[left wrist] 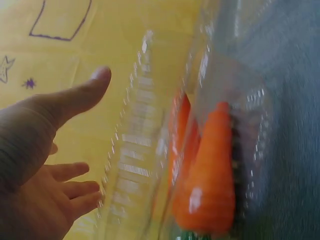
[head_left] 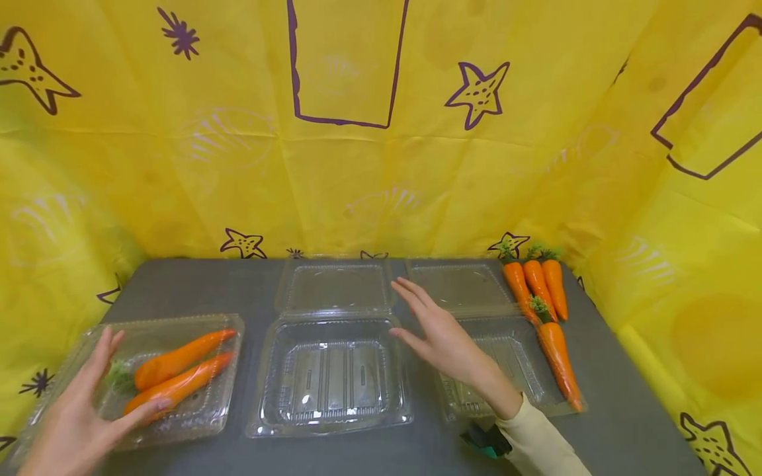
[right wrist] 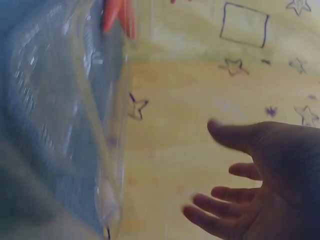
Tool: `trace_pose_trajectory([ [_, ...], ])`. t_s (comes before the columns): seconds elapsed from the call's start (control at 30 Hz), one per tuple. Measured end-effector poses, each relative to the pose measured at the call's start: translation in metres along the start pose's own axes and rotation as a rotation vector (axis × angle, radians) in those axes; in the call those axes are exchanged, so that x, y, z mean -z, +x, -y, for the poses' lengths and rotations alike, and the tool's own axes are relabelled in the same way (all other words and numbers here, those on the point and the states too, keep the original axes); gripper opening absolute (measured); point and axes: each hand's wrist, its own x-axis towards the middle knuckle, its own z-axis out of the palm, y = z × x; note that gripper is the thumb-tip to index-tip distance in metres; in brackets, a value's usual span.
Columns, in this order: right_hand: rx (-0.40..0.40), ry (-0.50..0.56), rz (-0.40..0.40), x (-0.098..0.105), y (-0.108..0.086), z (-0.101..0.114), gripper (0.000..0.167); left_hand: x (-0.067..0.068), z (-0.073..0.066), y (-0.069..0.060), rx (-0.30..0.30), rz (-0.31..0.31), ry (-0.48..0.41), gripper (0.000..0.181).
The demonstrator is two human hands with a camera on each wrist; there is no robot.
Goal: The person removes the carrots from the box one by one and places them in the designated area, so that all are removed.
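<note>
"Any grip?"
"None. Left hand [head_left: 77,411]: fingers parted, over the left container [head_left: 231,390], contact unclear. Right hand [head_left: 442,338]: fingers extended, near the middle container [head_left: 333,380]."
"Farther out?"
"Two carrots [head_left: 181,360] inside the left container; four carrots [head_left: 559,360] along the right container [head_left: 503,354], right side. Containers all on grey desk [head_left: 425,443]."

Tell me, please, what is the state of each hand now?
Left hand: open, holding nothing, near the clear rectangular plastic box with two long orange carrots.
Right hand: open, holding nothing.
</note>
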Motion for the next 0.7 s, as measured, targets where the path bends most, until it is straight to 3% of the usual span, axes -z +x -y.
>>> trace_pose_trajectory([
  [0.23,0.039,0.015,0.043,-0.021,0.011,0.024,0.082,0.007,0.022,-0.004,-0.011,-0.089,0.048,0.128],
  [0.47,0.041,0.083,0.109,-0.045,0.021,0.049,0.088,0.017,0.035,-0.013,0.038,-0.090,0.022,0.127],
  [0.7,0.043,0.141,0.114,-0.063,0.029,0.067,0.089,0.020,0.055,-0.019,0.071,-0.155,0.075,0.139],
])
